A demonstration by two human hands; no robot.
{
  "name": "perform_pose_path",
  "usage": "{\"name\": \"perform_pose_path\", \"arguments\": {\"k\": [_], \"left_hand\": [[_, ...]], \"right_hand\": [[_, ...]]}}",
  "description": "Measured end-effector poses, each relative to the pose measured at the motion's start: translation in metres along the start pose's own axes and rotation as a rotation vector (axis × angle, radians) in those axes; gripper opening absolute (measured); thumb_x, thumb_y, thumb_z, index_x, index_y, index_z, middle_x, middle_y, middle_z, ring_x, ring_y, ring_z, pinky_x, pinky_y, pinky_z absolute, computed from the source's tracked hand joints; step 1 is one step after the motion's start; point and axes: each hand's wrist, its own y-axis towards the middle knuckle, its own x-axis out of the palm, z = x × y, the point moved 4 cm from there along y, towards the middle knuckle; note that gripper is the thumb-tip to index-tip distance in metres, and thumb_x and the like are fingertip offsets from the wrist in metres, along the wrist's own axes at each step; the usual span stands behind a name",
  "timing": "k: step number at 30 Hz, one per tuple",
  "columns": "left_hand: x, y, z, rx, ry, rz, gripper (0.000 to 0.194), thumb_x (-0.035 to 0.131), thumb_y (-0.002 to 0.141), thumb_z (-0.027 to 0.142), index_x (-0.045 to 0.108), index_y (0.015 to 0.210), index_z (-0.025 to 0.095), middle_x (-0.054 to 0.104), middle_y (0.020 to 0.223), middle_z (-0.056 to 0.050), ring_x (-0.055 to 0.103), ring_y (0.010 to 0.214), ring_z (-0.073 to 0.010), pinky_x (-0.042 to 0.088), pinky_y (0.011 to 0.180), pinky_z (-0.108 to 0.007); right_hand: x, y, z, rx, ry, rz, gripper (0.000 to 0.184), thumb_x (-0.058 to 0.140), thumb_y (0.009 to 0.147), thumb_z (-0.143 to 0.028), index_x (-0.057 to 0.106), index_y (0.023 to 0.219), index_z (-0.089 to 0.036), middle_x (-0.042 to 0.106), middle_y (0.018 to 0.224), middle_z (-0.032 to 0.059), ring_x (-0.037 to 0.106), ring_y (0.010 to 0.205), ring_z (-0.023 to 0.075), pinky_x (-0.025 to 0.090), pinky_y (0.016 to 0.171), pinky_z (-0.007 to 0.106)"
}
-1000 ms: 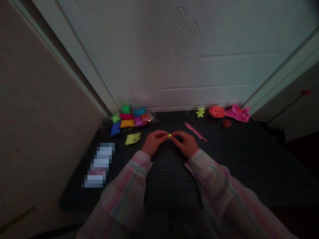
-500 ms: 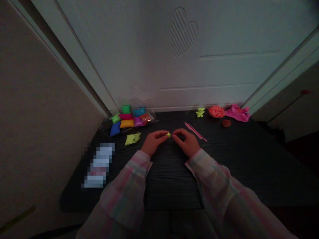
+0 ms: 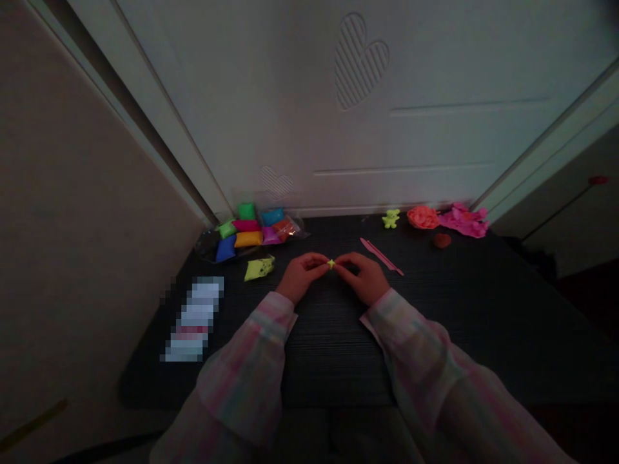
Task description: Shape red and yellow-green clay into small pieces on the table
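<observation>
A tiny piece of yellow modelling clay (image 3: pixel 331 264), roughly star-shaped, is pinched above the dark table between my two hands. My left hand (image 3: pixel 302 276) has thumb and fingertips closed on its left side. From the other side my right hand (image 3: pixel 362 277) grips it with thumb and fingertips. Left of my left hand lies a yellow clay packet (image 3: pixel 260 268), its wrapper crumpled at one end. Pink modelling tools (image 3: pixel 382 256), long and thin, rest just beyond my right hand. A small yellow clay bear (image 3: pixel 391 219) sits farther back.
Several coloured clay packets (image 3: pixel 248 239) in clear plastic are at the back left of the black table (image 3: pixel 333 361). A blurred, pixelated rectangle (image 3: pixel 196 319) lies at left. An orange-pink flower-like form (image 3: pixel 423 218), a pink ruffled piece (image 3: pixel 465 220) and a reddish-brown lump (image 3: pixel 442 240) lie back right, before a white door (image 3: pixel 271 96).
My right fingertips have closed in on the clay piece, which only my left hand held before. The whole view has shifted slightly.
</observation>
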Motion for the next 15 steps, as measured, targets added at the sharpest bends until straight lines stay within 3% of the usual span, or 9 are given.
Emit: {"name": "perform_pose_path", "arguments": {"k": [8, 15], "left_hand": [[-0.0005, 0.0018, -0.0020, 0.049, 0.067, -0.003, 0.016, 0.063, 0.060, 0.024, 0.058, 0.071, 0.015, 0.059, 0.071, 0.001, 0.053, 0.070, -0.0103, 0.039, 0.075, -0.027], [0.0005, -0.0012, 0.0035, 0.177, 0.445, 0.039, 0.014, 0.058, 0.065, 0.027, 0.061, 0.074, 0.016, 0.059, 0.077, -0.002, 0.053, 0.074, -0.0137, 0.041, 0.070, -0.027]], "right_hand": [[0.0004, -0.0023, 0.0017, 0.012, 0.025, 0.004, 0.010, 0.053, 0.071, -0.025, 0.057, 0.075, -0.018, 0.061, 0.072, 0.0017, 0.055, 0.068, 0.0132, 0.045, 0.065, 0.027], [0.0024, -0.0010, 0.0067, 0.002, -0.069, -0.025, 0.009, 0.051, 0.072, -0.025, 0.057, 0.072, -0.019, 0.061, 0.072, 0.0019, 0.056, 0.071, 0.0150, 0.044, 0.066, 0.030]]}}
